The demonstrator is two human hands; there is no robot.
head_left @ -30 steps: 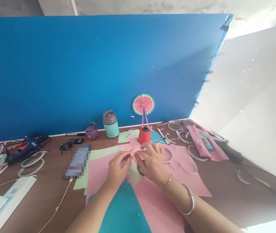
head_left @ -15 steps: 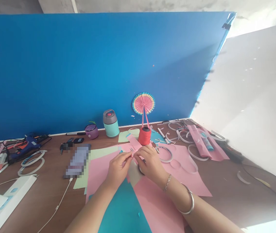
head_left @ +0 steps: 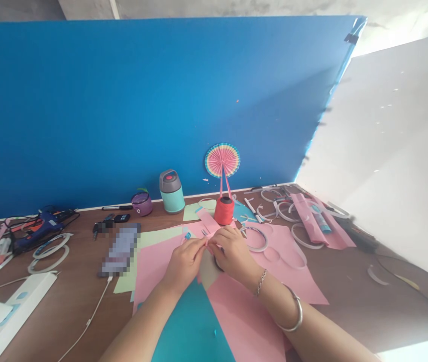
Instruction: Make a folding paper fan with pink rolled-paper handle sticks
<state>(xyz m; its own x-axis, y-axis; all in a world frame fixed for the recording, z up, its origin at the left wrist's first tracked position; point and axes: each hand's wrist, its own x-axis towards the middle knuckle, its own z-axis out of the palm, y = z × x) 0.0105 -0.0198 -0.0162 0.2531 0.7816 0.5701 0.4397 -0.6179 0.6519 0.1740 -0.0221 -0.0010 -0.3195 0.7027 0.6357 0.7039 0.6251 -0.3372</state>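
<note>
My left hand (head_left: 183, 260) and my right hand (head_left: 232, 251) meet above the paper sheets, thumbs and fingertips pinched together. Between them is a small piece of pink paper (head_left: 207, 242), mostly covered by the fingers. Just behind it lies a pink paper strip (head_left: 207, 219) with a blue end, near a red spool of thread (head_left: 224, 211). A pleated paper fan (head_left: 222, 161) in pink, yellow and blue stands behind the spool. Under my forearms are a teal sheet (head_left: 189, 322) and pink sheets (head_left: 247, 317).
Left of the sheets lie a phone (head_left: 120, 250) on a cable, a power strip (head_left: 14, 317) and a blue glue gun (head_left: 44, 226). A teal flask (head_left: 172, 193) and purple cup (head_left: 142, 204) stand at the back. Rolled white strips (head_left: 287, 212) and folded pink paper (head_left: 310, 221) are right.
Both hands stay almost in place. My left fingertips have shifted slightly right, closer against my right fingertips, and a blue scrap beside the left hand shows more.
</note>
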